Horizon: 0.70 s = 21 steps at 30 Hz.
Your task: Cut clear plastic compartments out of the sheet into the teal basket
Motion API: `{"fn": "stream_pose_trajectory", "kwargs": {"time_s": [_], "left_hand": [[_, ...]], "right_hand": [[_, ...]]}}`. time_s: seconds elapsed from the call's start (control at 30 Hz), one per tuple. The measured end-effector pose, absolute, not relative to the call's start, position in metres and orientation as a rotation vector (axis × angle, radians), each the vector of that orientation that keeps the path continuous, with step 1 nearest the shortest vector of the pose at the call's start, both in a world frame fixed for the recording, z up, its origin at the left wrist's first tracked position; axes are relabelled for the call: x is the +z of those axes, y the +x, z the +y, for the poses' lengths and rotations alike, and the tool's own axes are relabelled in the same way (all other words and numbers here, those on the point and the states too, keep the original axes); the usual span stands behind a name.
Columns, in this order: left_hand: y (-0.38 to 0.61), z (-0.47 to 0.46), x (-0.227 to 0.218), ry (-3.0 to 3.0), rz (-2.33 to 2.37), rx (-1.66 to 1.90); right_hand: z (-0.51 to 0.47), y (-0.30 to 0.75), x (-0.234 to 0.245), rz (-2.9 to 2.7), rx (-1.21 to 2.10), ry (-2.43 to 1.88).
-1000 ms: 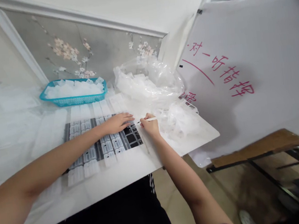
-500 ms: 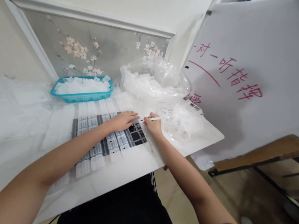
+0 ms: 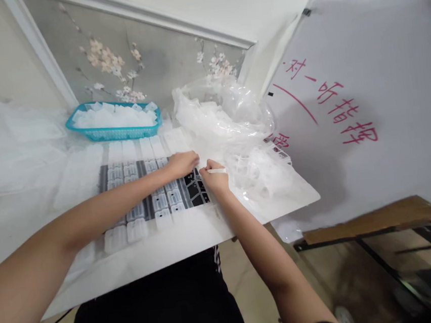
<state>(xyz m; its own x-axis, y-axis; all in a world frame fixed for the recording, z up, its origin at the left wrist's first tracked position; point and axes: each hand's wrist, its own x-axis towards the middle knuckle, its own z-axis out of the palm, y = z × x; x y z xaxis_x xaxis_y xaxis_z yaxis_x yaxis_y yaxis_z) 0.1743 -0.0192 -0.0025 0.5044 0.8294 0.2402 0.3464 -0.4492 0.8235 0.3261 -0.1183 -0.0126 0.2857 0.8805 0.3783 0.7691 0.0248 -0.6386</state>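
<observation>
A dark gridded sheet lies on the white board across my lap, most of its cells covered by rows of small clear plastic pieces. My left hand rests on the sheet's far right corner with its fingers curled down onto it. Right beside it, my right hand is closed in a pinch round a thin white stick, whose tip points toward the left hand's fingertips.
A teal basket heaped with clear plastic pieces stands at the back. A crumpled clear plastic bag with more pieces lies right of my hands. A white board with red writing leans at the right, above a wooden-edged frame.
My left hand's fingers have curled in and shifted slightly right, closer to my right hand. The right hand keeps hold of the stick. The view has drifted a little.
</observation>
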Motion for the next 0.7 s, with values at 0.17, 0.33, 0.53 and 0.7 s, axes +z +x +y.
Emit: {"fn": "stream_pose_trajectory", "kwargs": {"time_s": [0.17,0.33,0.53,0.7], "left_hand": [[0.158,-0.003,0.014,1.522,1.012,1.181],[0.143,0.003,0.031,1.015,0.718,1.34],[0.134,-0.003,0.032,1.835,0.792,0.97],[0.135,-0.02,0.028,2.75,0.796,0.407]], "right_hand": [[-0.119,0.322,-0.009,-1.492,0.202,-1.852],[-0.121,0.324,-0.009,-1.34,0.369,-1.631],[-0.12,0.319,-0.013,-1.278,0.725,-1.323],[-0.115,0.313,-0.018,-1.294,0.779,-1.321]]}}
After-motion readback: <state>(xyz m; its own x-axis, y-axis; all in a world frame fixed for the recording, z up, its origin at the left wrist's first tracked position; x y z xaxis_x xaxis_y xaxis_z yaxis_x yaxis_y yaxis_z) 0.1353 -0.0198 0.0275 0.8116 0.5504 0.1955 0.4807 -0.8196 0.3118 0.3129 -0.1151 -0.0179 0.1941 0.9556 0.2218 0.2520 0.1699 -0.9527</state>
